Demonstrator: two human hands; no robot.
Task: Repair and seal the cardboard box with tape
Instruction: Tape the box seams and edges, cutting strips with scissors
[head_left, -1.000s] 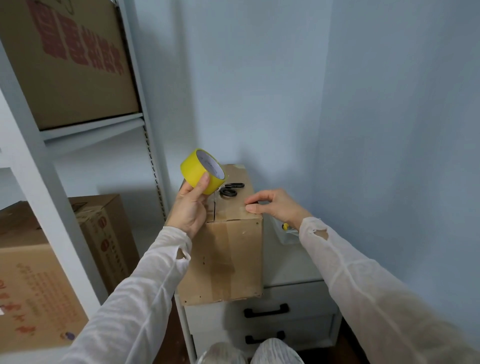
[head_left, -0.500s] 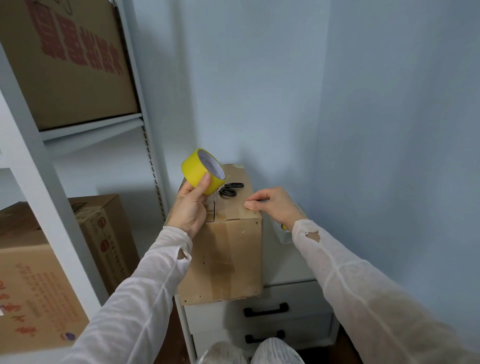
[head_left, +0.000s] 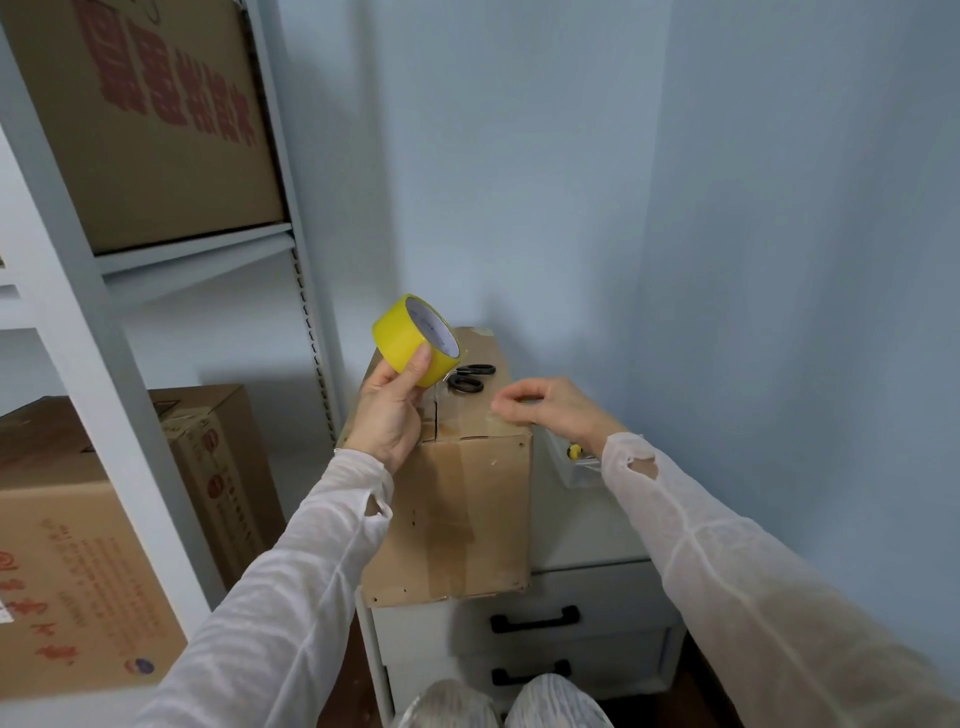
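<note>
the grey shelving rack (head_left: 78, 364) and its stored cartons (head_left: 156, 130) filled the left side. beside it, a white drawer unit (head_left: 613, 587) carried the cardboard box (head_left: 457, 519), which stood on end at the unit's front left. the box's top flaps were down, with a dark slit still showing along the seam.

the left hand (head_left: 387, 410) held the yellow tape roll (head_left: 400, 332) raised just above the near left part of the box top, thumb curled over the yellow face and the other fingers behind it. the right hand (head_left: 550, 410) sat at the top's front right edge. its fingers (head_left: 506, 410) were curled in a pinch on what looked like a thin clear tape strip (head_left: 467, 408) running from the roll, though the strip was faint. black scissors (head_left: 470, 378) lay on the top behind the roll.

over the last second little had shifted. the roll had barely moved, the right forearm had drawn inward, and the pinch had stayed at the same edge. that suggested the first strip was being anchored, with the seam not yet sealed.
</note>
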